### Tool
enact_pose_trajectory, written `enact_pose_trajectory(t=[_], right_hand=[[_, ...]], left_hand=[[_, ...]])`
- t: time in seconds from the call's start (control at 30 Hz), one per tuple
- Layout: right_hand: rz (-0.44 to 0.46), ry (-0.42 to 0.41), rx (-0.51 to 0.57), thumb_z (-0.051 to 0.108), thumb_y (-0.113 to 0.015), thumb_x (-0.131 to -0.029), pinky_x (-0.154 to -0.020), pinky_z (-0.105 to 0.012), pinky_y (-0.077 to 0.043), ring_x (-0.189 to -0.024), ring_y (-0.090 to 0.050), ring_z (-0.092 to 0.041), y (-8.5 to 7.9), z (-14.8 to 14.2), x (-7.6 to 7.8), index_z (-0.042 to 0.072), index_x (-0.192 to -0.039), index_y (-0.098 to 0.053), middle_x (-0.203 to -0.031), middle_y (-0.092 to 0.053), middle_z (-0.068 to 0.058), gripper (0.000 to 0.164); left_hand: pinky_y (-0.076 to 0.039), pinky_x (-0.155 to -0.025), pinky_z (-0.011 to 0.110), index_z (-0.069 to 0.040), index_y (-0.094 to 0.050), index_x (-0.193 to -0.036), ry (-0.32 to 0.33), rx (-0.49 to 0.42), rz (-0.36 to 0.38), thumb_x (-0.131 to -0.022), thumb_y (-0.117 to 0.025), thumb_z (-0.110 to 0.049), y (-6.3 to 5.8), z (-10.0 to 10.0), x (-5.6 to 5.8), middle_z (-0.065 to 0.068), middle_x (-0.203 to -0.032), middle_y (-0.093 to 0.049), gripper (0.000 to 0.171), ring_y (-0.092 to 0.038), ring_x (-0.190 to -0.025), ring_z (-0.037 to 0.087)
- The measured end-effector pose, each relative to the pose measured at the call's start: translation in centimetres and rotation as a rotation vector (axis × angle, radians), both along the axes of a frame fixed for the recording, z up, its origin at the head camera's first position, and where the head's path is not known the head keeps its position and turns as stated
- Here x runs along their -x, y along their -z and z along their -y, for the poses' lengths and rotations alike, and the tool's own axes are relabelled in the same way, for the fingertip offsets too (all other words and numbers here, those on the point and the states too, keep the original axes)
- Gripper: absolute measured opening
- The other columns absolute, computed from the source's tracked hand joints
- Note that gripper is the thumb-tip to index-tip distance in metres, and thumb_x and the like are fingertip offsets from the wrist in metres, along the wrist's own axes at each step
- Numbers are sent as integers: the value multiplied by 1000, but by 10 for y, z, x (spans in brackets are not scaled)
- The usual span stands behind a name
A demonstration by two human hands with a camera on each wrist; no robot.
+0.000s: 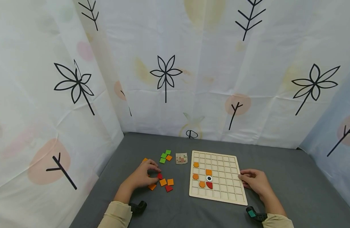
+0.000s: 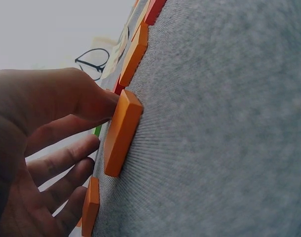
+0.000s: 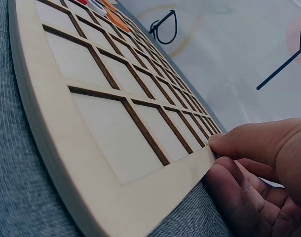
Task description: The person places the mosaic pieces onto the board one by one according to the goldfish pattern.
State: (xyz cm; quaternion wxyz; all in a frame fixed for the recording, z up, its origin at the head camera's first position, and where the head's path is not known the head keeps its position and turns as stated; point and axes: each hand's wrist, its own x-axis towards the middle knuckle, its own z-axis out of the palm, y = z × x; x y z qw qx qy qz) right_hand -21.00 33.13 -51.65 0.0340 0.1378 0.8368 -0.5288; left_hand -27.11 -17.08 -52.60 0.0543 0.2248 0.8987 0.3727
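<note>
My left hand (image 1: 142, 174) is among the loose tiles on the left, pinching a small red piece (image 1: 159, 175) between thumb and forefinger. The fingertips are partly hidden behind an orange tile (image 2: 122, 136) in the left wrist view; the other fingers are spread loosely. On the right, my right hand (image 1: 256, 181) grips the edge of the wooden grid board (image 1: 229, 177), thumb (image 3: 229, 143) on top and fingers against the side. The board bears orange discs (image 1: 195, 176), an orange square (image 1: 209, 172), a black-and-white eye piece (image 1: 209, 178) and a red quarter-round piece (image 1: 209, 185).
Green squares (image 1: 163, 155) and an orange one (image 1: 169, 157) lie beyond the left hand. A small printed pattern card (image 1: 181, 158) is left of the board. Orange squares (image 1: 170, 181) and a red piece (image 1: 169, 188) lie right of that hand. Patterned cloth (image 1: 203, 79) surrounds the grey table (image 1: 175, 212).
</note>
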Motion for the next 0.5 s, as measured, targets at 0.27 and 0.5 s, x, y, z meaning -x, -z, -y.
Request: enact_pose_trajectory(t=[0.27, 0.5], right_hand=[[7, 4, 2, 16, -75, -99, -72, -27, -63, -83, -71, -13, 2, -1, 1, -10, -132, -66, -99, -71, -8, 43], [3, 8, -18, 16, -75, -100, -72, -28, -63, -83, -71, -13, 2, 0, 2, -10, -133, -66, -99, -71, -9, 43]], left_hand=[[-48, -105, 57, -23, -82, -102, -19, -9, 3, -87, -88, -25, -1, -1, -2, -2, -126, -61, 16, -55, -124, 27], [-51, -105, 55, -24, -79, -101, -34, -40, 6, -88, -87, -25, -1, -3, 0, -2, -124, -64, 15, -59, -120, 26]])
